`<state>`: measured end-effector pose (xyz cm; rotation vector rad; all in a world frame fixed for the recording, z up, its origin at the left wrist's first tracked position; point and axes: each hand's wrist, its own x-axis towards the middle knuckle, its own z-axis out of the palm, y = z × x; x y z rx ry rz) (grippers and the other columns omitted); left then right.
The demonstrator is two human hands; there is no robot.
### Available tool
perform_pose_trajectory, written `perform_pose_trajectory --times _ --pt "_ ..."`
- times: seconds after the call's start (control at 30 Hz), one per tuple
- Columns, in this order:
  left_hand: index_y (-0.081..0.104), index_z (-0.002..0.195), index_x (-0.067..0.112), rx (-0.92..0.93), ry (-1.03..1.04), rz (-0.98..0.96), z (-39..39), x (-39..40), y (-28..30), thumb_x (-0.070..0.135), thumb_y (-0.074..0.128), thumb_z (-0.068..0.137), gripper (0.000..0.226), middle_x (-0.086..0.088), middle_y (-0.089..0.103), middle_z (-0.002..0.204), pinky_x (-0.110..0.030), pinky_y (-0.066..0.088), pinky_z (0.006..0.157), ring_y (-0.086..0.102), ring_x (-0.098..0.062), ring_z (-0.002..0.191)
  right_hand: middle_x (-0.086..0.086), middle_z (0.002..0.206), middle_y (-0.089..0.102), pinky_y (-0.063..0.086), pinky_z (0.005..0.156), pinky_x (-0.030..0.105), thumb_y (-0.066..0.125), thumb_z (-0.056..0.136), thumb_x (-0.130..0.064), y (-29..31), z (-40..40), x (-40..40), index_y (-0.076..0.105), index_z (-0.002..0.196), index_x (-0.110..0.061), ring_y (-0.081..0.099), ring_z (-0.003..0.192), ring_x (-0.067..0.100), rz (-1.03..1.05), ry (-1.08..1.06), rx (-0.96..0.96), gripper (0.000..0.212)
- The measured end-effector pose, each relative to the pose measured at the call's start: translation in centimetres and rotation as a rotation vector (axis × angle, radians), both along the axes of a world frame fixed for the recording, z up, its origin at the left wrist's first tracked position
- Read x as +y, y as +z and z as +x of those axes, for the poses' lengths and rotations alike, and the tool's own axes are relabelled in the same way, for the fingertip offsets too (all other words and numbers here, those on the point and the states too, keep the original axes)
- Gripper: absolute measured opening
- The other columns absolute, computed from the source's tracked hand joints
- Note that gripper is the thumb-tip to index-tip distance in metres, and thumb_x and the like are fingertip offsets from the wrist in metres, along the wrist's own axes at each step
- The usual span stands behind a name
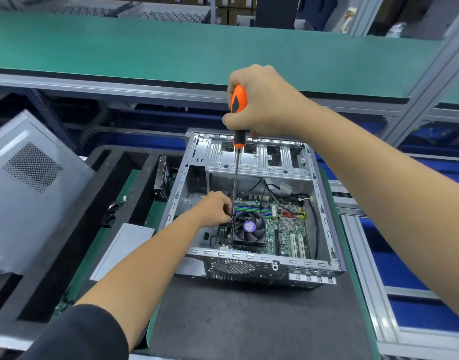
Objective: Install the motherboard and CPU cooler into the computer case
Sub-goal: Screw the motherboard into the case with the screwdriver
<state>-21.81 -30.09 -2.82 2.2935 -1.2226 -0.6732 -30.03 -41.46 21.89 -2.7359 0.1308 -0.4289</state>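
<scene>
Right hand [262,105] grips the screwdriver [238,141], its long shaft near-vertical and its tip at the CPU cooler's [249,228] left edge, where the nearer left hand [215,209] pinches around it, above the motherboard [285,229] lying inside the computer case [324,224].

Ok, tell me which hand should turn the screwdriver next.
Right hand: it already grips the screwdriver handle from above. The left hand is low beside the cooler fan, steadying the shaft.
</scene>
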Motion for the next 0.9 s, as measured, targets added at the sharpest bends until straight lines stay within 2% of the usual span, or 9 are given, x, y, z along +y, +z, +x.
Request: perform_pose_trajectory --times 0.17,0.3,0.37,0.47,0.57,0.63,0.7,0.83,0.9 --pt "0.067 0.071 0.013 -0.028 -0.013 0.032 -0.1 0.0 0.0 0.015 0.075 0.078 0.011 0.003 0.062 0.072 -0.007 0.035 0.054 0.053 -0.003 0.061 -0.004 0.076 0.060 0.050 0.048 0.026 0.070 0.075 -0.024 0.2 -0.3 -0.1 0.061 0.089 -0.010 0.063 0.057 0.012 0.023 0.002 0.021 0.022" --pt "0.073 0.083 0.006 -0.103 -0.011 0.046 -0.4 -0.2 0.0 0.016 0.070 0.083 0.011 -0.005 0.069 0.083 -0.017 0.043 0.063 0.059 -0.012 0.067 -0.005 0.080 0.060 0.049 0.047 0.023 0.071 0.080 -0.041 0.8 -0.4 0.3 0.057 0.094 -0.012 0.059 0.051 0.000 0.024 0.070 0.092 0.035" --pt "0.073 0.084 0.004 -0.122 -0.013 0.057 -0.6 -0.2 0.1 0.015 0.069 0.084 0.012 -0.008 0.069 0.086 -0.021 0.044 0.062 0.060 -0.016 0.068 -0.005 0.085 0.061 0.047 0.051 0.021 0.064 0.085 -0.045 1.4 -0.3 0.3 0.055 0.096 -0.016 0.062 0.056 0.004 -0.009 0.116 0.157 0.032" --pt "0.072 0.083 0.003 -0.138 -0.004 0.072 -0.6 -0.4 0.0 0.015 0.067 0.084 0.013 -0.010 0.068 0.089 -0.021 0.043 0.060 0.058 -0.017 0.067 -0.007 0.092 0.056 0.049 0.058 0.024 0.058 0.091 -0.027 2.5 -0.1 0.3 0.054 0.098 -0.017 0.062 0.069 0.010 -0.047 0.206 0.225 0.012" --pt "0.072 0.084 0.003 -0.132 0.005 0.072 -0.5 -0.4 -0.1 0.015 0.068 0.085 0.013 -0.009 0.067 0.090 -0.019 0.041 0.058 0.057 -0.015 0.066 -0.015 0.080 0.055 0.041 0.060 0.020 0.063 0.089 -0.020 3.1 -0.2 0.7 0.063 0.091 -0.020 0.052 0.070 0.003 -0.236 0.269 0.234 0.003" --pt "0.072 0.083 0.004 -0.117 0.011 0.065 -0.4 -0.4 -0.4 0.015 0.068 0.084 0.011 -0.008 0.067 0.088 -0.014 0.039 0.053 0.056 -0.010 0.061 -0.012 0.079 0.061 0.041 0.058 0.016 0.062 0.086 -0.017 3.3 -0.2 0.8 0.068 0.088 -0.022 0.053 0.068 -0.001 -0.293 0.280 0.290 0.008" --pt "0.071 0.081 0.005 -0.125 0.001 0.069 -0.3 -0.4 -0.6 0.015 0.067 0.084 0.011 -0.008 0.067 0.086 -0.013 0.038 0.051 0.052 -0.005 0.058 -0.004 0.087 0.065 0.047 0.062 0.025 0.055 0.081 -0.011 3.5 -0.3 1.0 0.069 0.087 -0.024 0.057 0.075 0.007 -0.354 0.267 0.360 0.019" --pt "0.071 0.084 -0.001 -0.166 -0.031 0.070 -0.3 -0.5 -0.7 0.014 0.064 0.084 0.017 -0.009 0.065 0.094 -0.028 0.049 0.071 0.054 -0.016 0.078 0.001 0.078 0.066 0.040 0.050 0.025 0.054 0.079 -0.006 3.4 -0.1 1.3 0.071 0.084 -0.018 0.055 0.066 0.008 -0.389 0.210 0.335 0.021" --pt "0.072 0.087 -0.001 -0.170 -0.046 0.065 -0.2 -0.4 -0.6 0.014 0.063 0.084 0.017 -0.008 0.064 0.099 -0.032 0.050 0.080 0.054 -0.019 0.087 0.007 0.070 0.067 0.045 0.049 0.027 0.057 0.078 -0.009 3.2 0.2 1.5 0.071 0.080 -0.010 0.058 0.063 0.017 -0.415 0.162 0.321 0.015"
